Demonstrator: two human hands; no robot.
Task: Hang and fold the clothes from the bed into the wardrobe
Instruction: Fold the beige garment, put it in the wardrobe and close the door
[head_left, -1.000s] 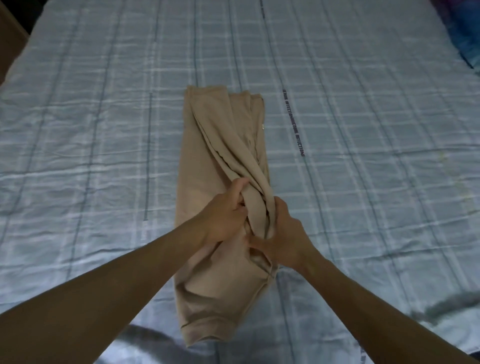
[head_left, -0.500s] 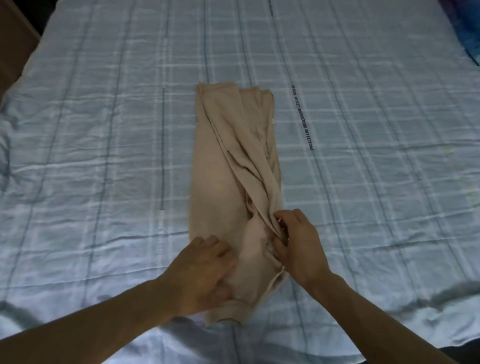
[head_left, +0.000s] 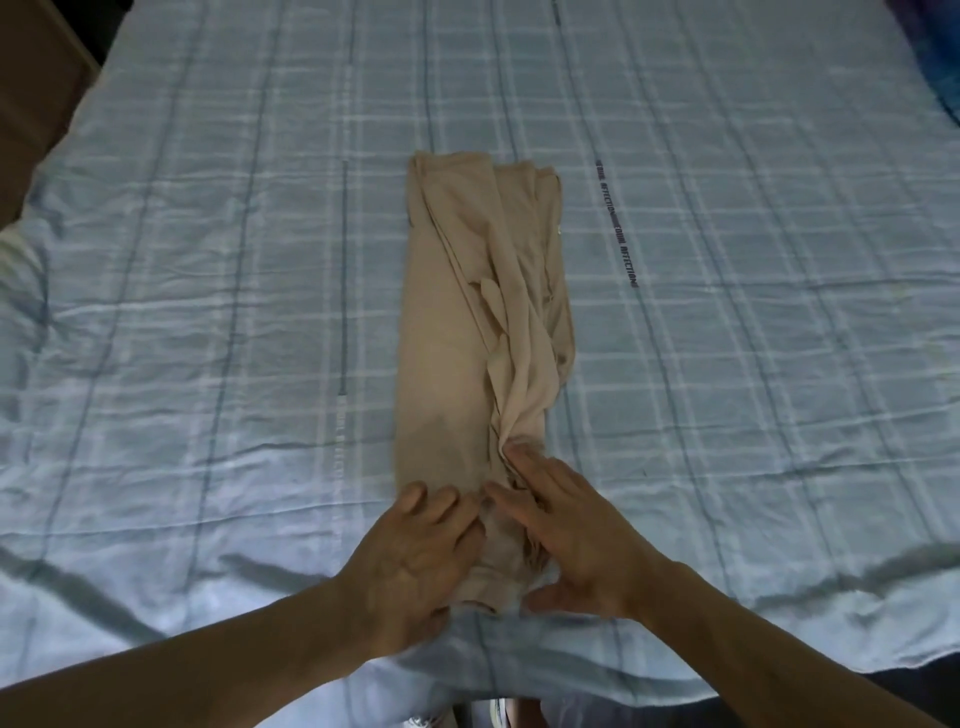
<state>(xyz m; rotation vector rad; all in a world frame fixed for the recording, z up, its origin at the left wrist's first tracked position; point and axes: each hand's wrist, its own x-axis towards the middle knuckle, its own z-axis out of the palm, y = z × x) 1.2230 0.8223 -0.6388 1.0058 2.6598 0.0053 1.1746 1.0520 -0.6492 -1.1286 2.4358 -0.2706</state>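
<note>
So the beige garment (head_left: 447, 338) is lying on the bed, folded into a long narrow strip that runs from 12 o'clock down to 6 o'clock, pretty much in the middle of the sheet. Its left half is smooth and flat. The right half is bunched, with loose folds that twist down towards the near end.

Both hands are on that near end. The left hand (head_left: 415, 561) comes in from 7 o'clock and lies flat on the near left corner, fingers spread and pressing on the cloth, not gripping anything. The right hand (head_left: 566, 540) comes in from 5 o'clock with its fingers straight, pointing to about 11 o'clock and resting on the bunched folds. Its thumb sits just beside the hem. It's flat too, no pinch that I can see.

Under it all is a pale blue checked bedsheet (head_left: 208, 312), a bit wrinkled, with a line of printed lettering (head_left: 621, 244) at about 2 o'clock from the garment. There's something brown and wooden (head_left: 36, 78) at the 10 o'clock corner, and dark blue fabric (head_left: 935, 52) at the 2 o'clock corner.
</note>
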